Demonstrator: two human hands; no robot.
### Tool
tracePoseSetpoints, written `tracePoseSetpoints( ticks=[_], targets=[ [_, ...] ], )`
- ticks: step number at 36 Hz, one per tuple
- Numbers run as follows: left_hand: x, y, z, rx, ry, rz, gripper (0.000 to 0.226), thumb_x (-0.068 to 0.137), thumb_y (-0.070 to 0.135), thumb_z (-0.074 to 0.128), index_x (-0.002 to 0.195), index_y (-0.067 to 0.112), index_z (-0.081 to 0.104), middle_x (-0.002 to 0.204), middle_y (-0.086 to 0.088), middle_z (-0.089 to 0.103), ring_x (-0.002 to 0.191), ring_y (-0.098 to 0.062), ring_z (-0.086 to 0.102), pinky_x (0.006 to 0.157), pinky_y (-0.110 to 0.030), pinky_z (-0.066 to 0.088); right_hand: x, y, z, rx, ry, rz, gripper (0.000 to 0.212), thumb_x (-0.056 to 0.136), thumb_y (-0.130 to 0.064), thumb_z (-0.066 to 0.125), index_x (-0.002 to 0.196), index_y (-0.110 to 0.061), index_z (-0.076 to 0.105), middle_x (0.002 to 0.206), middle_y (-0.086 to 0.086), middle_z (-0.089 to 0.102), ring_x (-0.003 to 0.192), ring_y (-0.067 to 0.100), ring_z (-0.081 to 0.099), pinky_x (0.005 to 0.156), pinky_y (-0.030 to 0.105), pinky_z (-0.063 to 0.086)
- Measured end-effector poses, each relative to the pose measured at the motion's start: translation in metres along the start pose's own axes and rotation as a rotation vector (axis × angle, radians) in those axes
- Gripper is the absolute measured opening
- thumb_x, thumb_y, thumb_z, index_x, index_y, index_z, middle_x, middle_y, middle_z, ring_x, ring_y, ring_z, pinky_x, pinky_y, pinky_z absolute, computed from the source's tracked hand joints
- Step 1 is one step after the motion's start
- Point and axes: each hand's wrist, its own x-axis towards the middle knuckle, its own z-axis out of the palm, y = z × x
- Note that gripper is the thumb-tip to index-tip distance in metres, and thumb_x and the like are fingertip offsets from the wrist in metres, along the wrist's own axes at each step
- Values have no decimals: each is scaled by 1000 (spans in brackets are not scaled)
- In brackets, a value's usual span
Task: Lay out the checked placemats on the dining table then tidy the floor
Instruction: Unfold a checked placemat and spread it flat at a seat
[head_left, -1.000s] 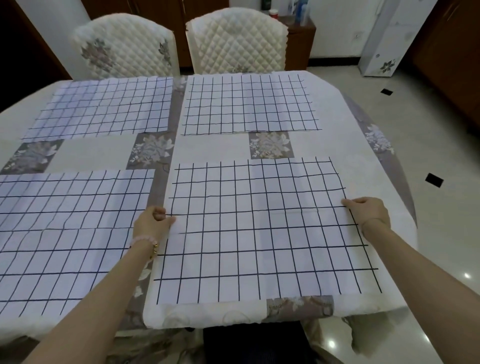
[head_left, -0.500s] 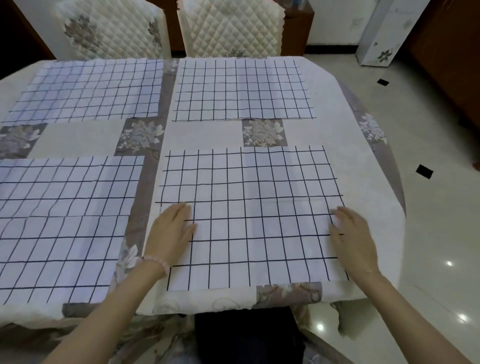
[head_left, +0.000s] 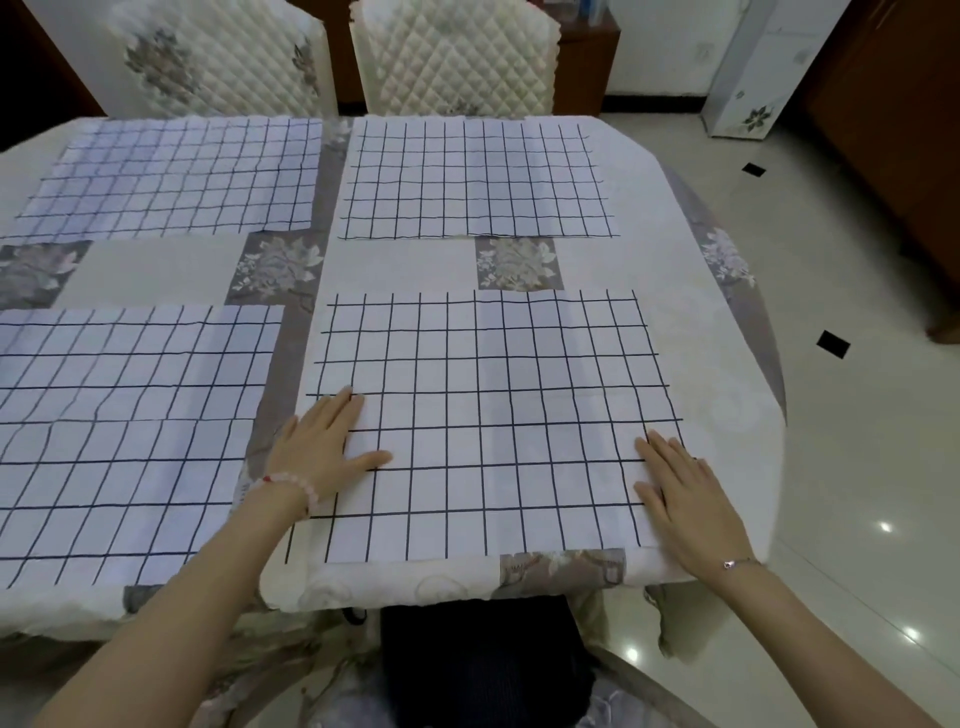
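Fingers (head_left: 340, 413) of the left hand (head_left: 324, 449) lie straight and close together, flat on the near right placemat (head_left: 478, 405) at its 9 o'clock edge. The thumb is spread toward 3 o'clock and nothing is gripped. I note the right hand (head_left: 691, 499) in the same attitude over the mat's 4 o'clock edge, palm down and fingers (head_left: 665, 457) extended, holding nothing. This mat lies flat on the dining table (head_left: 737, 415) toward 5 o'clock of the tabletop, its near edge just short of the table's 6 o'clock rim. Three further checked mats are laid. The near left placemat (head_left: 119, 431) is at 8 o'clock, with ripples across its grid. The far left placemat (head_left: 176, 176) is at 10 o'clock and the far right placemat (head_left: 478, 176) at 1 o'clock. All four lie apart from one another, with bands of floral tablecloth (head_left: 156, 270) showing between them. A bead bracelet (head_left: 291, 483) sits on the left wrist and a thin chain (head_left: 737, 563) on the right wrist. Two quilted chairs (head_left: 457, 57) stand at the table's 12 o'clock side. The glossy floor (head_left: 857, 467) runs along 3 o'clock and carries small black insets (head_left: 832, 344). I cannot tell what the dark object (head_left: 478, 660) below the 6 o'clock rim is.
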Motion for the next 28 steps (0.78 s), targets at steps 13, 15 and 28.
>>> tracePoseSetpoints(
  ticks=[13,15,28],
  targets=[
    [19,-6,-20,68,-143,3,113,67,78,52,149,28,-7,158,7,-14,147,-16,-7,118,-49,6,-1,0,-8,45,-32,-13,59,95,-50,23,149,-27,17,157,-11,9,147,10,7,119,32,6],
    [12,1,-16,63,-65,41,105,73,71,53,150,26,-1,159,4,-6,147,-17,-1,119,-47,7,3,-1,-15,57,-4,-6,50,98,-35,36,147,-23,29,155,-5,24,144,14,20,118,35,14],
    [-68,21,44,-72,70,336,93,76,72,-15,147,27,24,153,15,10,144,-8,7,118,-27,0,87,-52,-40,80,-67,-206,45,101,-23,32,146,-17,31,155,-4,25,145,15,17,116,28,13]
  ],
)
